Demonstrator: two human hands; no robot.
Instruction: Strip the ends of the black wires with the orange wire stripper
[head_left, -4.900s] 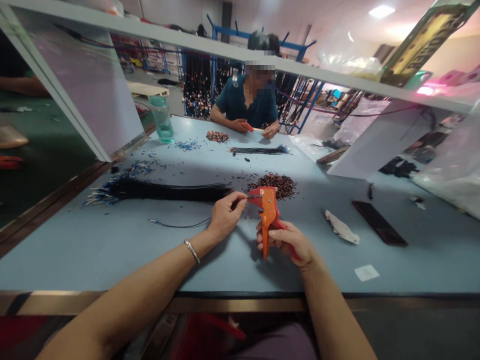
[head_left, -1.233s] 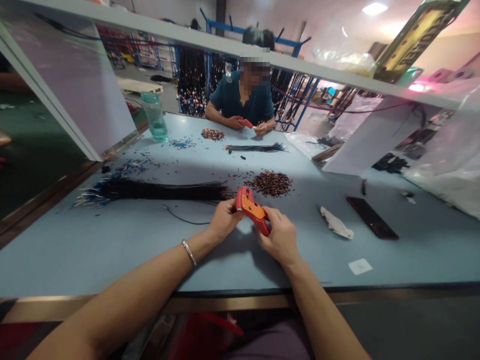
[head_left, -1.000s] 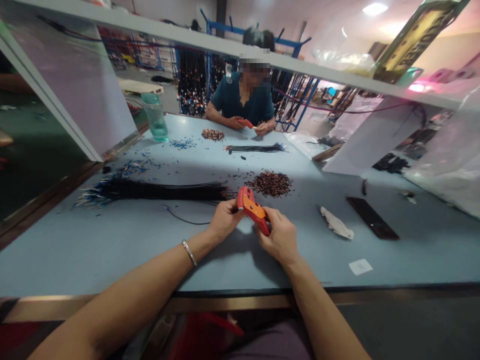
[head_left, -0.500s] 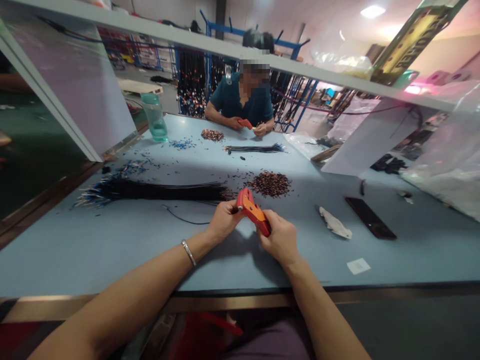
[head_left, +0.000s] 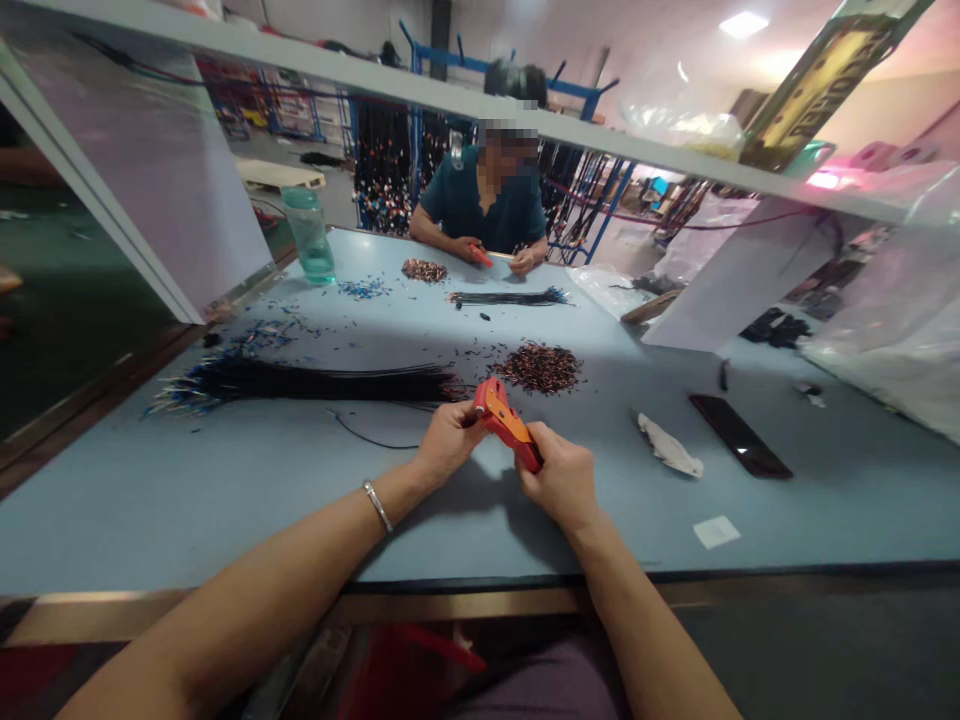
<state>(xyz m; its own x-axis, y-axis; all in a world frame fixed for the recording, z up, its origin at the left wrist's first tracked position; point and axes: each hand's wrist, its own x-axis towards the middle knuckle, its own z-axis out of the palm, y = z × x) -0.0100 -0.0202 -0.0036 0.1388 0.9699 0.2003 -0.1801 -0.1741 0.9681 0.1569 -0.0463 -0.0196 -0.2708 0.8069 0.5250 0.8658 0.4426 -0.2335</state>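
My right hand (head_left: 559,470) is wrapped round the handles of a red and orange wire stripper (head_left: 504,420). At the tool's head, my left hand (head_left: 450,438) is closed with its fingertips pinched. A single black wire (head_left: 371,437) with a blue end runs from the left into that hand; its tip in the jaws is hidden. Just beyond lies a long bundle of black wires (head_left: 330,382), blue and white ends to the left, copper-coloured ends to the right. A pile of small copper and black scraps (head_left: 541,368) lies past the tool.
Across the table (head_left: 262,520) a person (head_left: 480,205) holds a red tool near a smaller wire bundle (head_left: 514,297). A bottle (head_left: 309,235) stands at the back left. To the right lie a phone (head_left: 739,435), a white wrapped piece (head_left: 670,447) and a paper square (head_left: 717,532). A shelf (head_left: 420,82) crosses above.
My hands and the wire stripper have hardly moved. Opposite, the person's hands have drawn apart, and the red tool there has shifted slightly left and tilted.
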